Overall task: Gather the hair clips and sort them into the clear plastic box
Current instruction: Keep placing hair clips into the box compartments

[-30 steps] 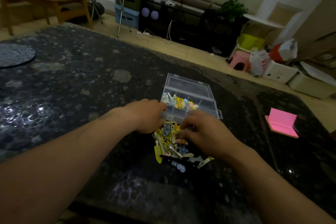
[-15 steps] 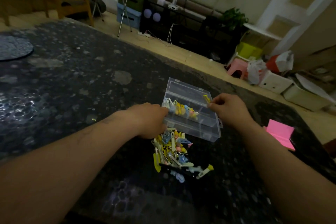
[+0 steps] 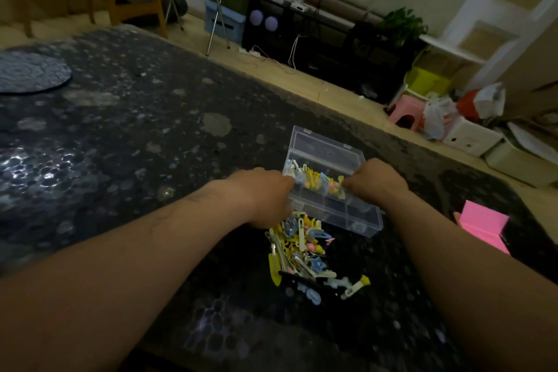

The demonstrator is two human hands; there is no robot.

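Pastel plastic hair clips [image 3: 299,251] look light, stiff, slippery: pinch one end. Left hand [image 3: 265,196] grips clear plastic box [image 3: 350,216]; right hand [image 3: 377,183] hold hidden.

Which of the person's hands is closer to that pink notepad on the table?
The right hand. It is at the right side of the clear box, with the pink notepad off to its right. The left hand is at the box's left side, farther away.

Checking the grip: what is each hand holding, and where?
Left hand holds the clear box by its left end. Right hand is at the boxed clips; whether it pinches one cannot be told.
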